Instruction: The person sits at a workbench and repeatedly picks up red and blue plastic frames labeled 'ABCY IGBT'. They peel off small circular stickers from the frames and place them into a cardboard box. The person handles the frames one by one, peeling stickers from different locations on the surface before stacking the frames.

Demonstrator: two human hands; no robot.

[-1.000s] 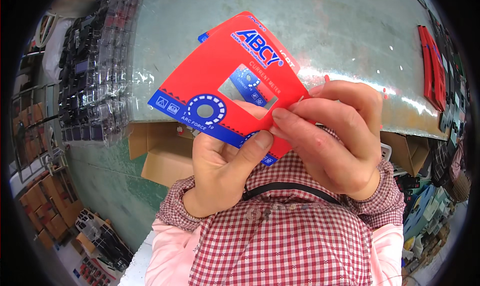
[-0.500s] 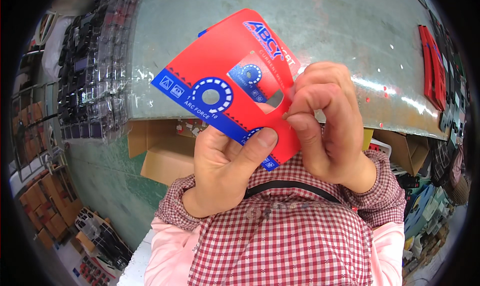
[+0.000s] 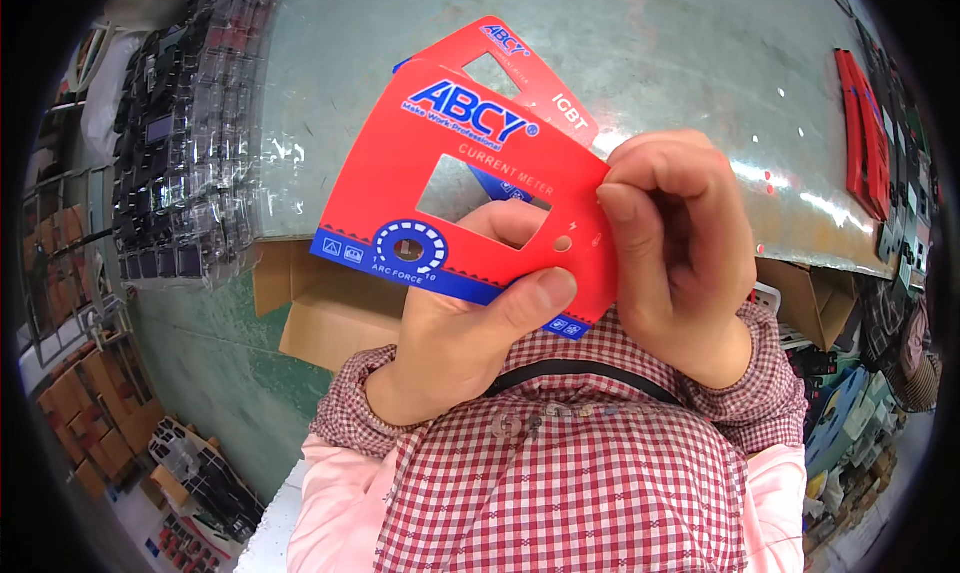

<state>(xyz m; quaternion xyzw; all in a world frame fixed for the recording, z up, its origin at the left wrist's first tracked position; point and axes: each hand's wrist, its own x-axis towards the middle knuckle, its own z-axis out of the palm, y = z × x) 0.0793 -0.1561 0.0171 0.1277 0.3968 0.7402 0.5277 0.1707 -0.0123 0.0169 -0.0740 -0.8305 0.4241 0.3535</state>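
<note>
Between the two hands, a red-and-blue panel with a cut-out window is held up, the left hand clamped on its lower edge, thumb in front and fingers behind, while the right hand curls thumb and forefinger together at its right edge; whether they grip it, I cannot tell. Beyond the hands, a second red panel lies on the grey table, and an open cardboard box sits left of the left hand.
</note>
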